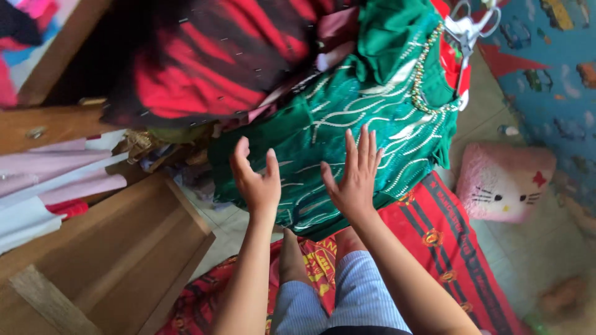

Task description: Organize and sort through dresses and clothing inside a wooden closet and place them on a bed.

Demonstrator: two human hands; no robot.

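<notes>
Both hands are up against the green dress [366,118], which hangs in front of the person from a white hanger [467,28] at the top right of the view. The left hand [256,180] is open, fingers loosely spread and a little curled, its palm turned toward the lower left part of the dress; whether it presses the cloth or sits just off it I cannot tell. The right hand [356,177] is flat and open, fingers straight and fanned upward, laid on the silver wavy embroidery near the hem. Neither hand pinches or grips anything.

The dress has a beaded neckline running down its right side, and it overlaps a red and black garment [211,62] hanging just to its left. Below that, on the left, an open wooden door [118,260] swings out, with folded pink and white cloth [56,183] stacked on a shelf behind it. Under the person's knees lies a red patterned blanket [447,242] with dark stripes. A pink cat-face pillow [503,183] sits on the floor to the right, just beside the blanket, and a blue wall covering with small pictures [552,74] rises behind it.
</notes>
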